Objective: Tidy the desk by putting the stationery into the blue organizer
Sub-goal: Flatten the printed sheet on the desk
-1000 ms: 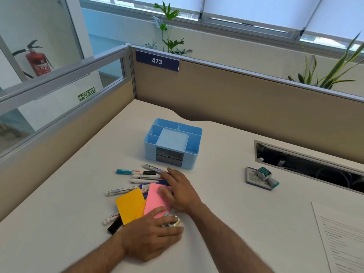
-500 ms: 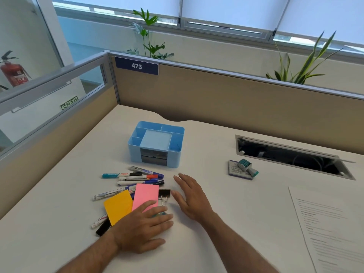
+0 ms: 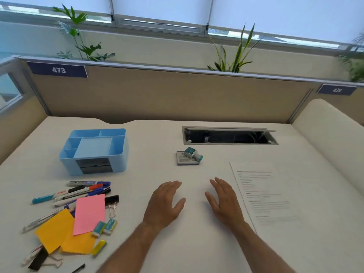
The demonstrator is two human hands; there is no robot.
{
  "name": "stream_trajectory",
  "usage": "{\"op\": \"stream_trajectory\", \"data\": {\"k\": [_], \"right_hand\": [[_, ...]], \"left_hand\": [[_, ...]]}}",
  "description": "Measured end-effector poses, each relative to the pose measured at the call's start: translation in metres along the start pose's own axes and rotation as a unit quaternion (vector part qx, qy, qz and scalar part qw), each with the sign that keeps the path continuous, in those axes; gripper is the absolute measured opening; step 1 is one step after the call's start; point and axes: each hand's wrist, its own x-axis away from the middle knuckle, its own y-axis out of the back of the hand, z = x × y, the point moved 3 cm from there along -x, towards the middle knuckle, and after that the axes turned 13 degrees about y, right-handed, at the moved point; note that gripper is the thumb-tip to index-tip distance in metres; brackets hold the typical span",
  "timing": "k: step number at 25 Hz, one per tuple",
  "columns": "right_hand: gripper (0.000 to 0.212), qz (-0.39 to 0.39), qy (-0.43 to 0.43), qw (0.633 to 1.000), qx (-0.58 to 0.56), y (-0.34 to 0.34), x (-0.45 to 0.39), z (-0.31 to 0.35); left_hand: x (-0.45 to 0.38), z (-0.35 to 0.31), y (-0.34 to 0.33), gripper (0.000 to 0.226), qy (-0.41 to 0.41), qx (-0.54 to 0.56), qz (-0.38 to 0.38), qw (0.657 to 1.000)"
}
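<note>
Blue organizer (image 3: 94, 151) looks empty; markers (image 3: 78, 192), notes, erasers lie loose on tabletop (image 3: 177, 243); left hand (image 3: 164, 203), right hand (image 3: 224, 201) flat, each grip wide, holding nothing; tidying not begun.

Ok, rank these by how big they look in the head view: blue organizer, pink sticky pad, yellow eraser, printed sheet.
1. printed sheet
2. blue organizer
3. pink sticky pad
4. yellow eraser
The wide-angle lens distorts apparent size, but the gaps are clear.

So on the bench: one blue organizer (image 3: 94, 152), two binder clips (image 3: 111, 200), three small erasers (image 3: 99, 226). Also one pink note (image 3: 89, 213), two orange ones (image 3: 54, 235), one printed sheet (image 3: 275, 203).
</note>
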Motion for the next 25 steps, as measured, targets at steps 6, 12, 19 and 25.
{"op": "stream_trajectory", "data": {"k": [6,12,19,25], "right_hand": [[0.066,-0.046,-0.127,0.988,0.076,0.060,0.048,-0.094],[0.082,0.031,-0.235,0.964,0.125,0.075,0.090,-0.140],[0.088,0.061,-0.238,0.961,0.125,0.070,0.095,-0.133],[0.088,0.049,-0.228,0.968,0.097,0.048,0.092,-0.083]], "left_hand": [[-0.004,-0.110,-0.083,0.066,0.008,0.007,0.112,0.994],[0.018,-0.175,-0.139,0.085,0.004,-0.126,0.252,0.960],[0.025,-0.168,-0.142,0.096,-0.026,-0.203,0.262,0.943],[0.031,-0.128,-0.108,0.095,-0.051,-0.214,0.217,0.951]]}}
